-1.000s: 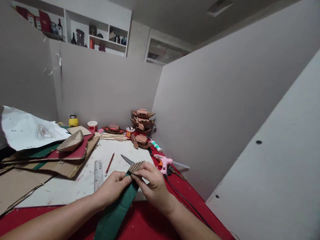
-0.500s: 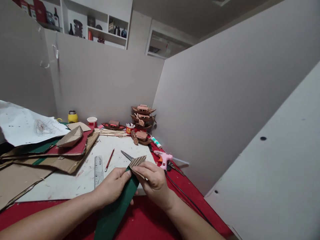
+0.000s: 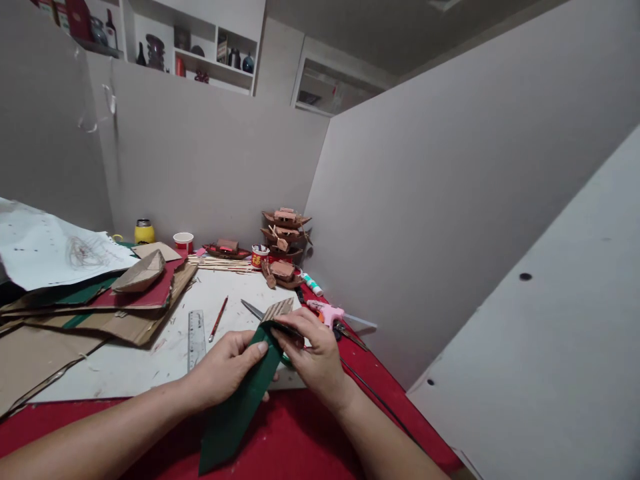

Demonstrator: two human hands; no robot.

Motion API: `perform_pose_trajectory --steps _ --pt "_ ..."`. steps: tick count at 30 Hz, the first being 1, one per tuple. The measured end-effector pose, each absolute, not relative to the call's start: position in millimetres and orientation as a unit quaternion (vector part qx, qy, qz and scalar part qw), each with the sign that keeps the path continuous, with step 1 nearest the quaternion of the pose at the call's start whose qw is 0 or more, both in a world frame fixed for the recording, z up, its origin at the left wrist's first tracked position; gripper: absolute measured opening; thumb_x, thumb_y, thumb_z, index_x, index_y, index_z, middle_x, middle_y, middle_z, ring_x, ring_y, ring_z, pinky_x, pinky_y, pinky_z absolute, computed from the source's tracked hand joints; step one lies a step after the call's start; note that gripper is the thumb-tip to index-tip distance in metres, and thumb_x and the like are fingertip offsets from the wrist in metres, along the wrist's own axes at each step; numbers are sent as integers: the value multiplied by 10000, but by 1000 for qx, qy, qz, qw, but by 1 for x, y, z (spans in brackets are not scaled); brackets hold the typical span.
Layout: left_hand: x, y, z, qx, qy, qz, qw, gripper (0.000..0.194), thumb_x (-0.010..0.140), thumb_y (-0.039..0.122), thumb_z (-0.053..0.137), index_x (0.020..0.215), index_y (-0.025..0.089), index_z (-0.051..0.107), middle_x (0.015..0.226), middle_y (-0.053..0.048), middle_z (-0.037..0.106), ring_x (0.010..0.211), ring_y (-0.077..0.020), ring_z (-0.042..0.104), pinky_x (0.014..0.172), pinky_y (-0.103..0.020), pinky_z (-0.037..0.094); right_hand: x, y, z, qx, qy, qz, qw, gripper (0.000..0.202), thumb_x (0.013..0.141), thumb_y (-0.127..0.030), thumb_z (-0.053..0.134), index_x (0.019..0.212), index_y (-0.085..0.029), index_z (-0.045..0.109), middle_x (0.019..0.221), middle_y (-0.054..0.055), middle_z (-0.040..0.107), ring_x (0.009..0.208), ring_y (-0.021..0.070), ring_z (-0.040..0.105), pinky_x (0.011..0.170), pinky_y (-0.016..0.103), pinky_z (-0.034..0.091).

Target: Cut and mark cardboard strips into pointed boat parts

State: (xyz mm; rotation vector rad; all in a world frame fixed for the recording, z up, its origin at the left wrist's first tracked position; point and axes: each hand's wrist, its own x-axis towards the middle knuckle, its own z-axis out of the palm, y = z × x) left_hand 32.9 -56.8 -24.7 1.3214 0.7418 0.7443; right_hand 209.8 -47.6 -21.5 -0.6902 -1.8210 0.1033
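A long strip of cardboard [image 3: 239, 413], green on one face, slants from my lap up over the front of the white board. My left hand [image 3: 231, 365] is closed round its left edge, thumb flat on the green face and fingers behind. With thumb and fingers my right hand [image 3: 313, 350] pinches the upper end. At that end the ridged brown layer [image 3: 278, 309] shows. Scissors [image 3: 252, 309] lie on the board just beyond, their blades pointing up and left and their handles mostly hidden behind the strip and my right hand.
A clear ruler [image 3: 196, 340] and a red pencil [image 3: 219, 320] lie left of the scissors. Stacked cardboard [image 3: 135, 330] with a folded cardboard boat [image 3: 140, 272] fills the left. Model boats [image 3: 284, 270], sticks [image 3: 223, 265] and a pink glue gun [image 3: 327, 312] are behind and right.
My right hand has shifted slightly up and right, and the strip's upper end has turned so more of its green face shows. My left hand still holds it.
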Motion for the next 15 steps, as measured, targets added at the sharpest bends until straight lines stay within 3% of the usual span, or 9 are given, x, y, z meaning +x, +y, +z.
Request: perform_pose_trajectory --steps 8,15 --pt "38 -60 -30 611 367 326 621 437 812 607 508 904 180 530 661 -23 689 458 -135 604 410 -196 431 214 -50 -28 -237 -825 -40 511 188 877 -101 572 1008 -193 670 788 68 654 672 159 601 588 260 499" --pt "36 -52 -29 619 370 336 606 439 787 609 546 811 170 561 622 -9 656 447 -139 594 421 -215 450 211 -53 -28 -188 -849 -64 490 189 881 -129 552 1032 -196 644 742 53 620 617 150 563 549 256 466"
